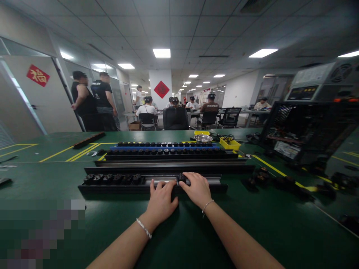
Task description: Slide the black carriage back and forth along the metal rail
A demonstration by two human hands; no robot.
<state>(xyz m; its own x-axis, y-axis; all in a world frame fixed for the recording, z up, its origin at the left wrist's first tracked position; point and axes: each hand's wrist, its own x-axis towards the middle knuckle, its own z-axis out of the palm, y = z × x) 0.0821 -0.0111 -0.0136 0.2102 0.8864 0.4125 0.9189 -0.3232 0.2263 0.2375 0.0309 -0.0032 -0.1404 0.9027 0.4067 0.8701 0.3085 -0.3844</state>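
Straight ahead on the green table lies a long black channel rail (112, 189) with a bright metal inner strip. Several small black blocks (117, 179) sit side by side in its left half. My right hand (198, 188) pinches a separate black block (182, 178) in the rail, right of the middle, with its fingers partly hiding the block. Just left of that, my left hand (162, 200) rests over the bare strip, its fingertips on the rail and its fingers apart, nothing visible in it.
Behind lie another empty-looking rail (174, 169) and a blue-edged rail (168, 148) full of black parts. A yellow tray (230, 144) and a metal dish (203, 138) stand further back. Dark loose parts (262, 175) and an open computer case (297, 130) occupy the right.
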